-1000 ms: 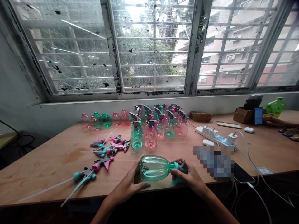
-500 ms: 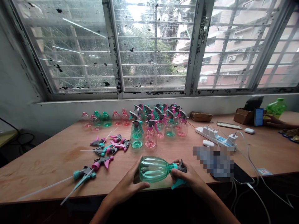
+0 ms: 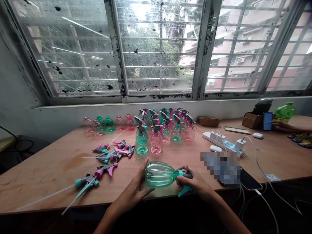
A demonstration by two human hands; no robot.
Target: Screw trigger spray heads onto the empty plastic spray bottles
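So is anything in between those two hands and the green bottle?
No, nothing visible is. The left hand cups the base of the green bottle, and the right hand is around its spray head. The standing spray bottles are beyond it, toward the window.

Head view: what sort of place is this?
Probably a small indoor workroom, though a home cannot be ruled out: a wooden table bears grouped spray bottles and loose spray heads.
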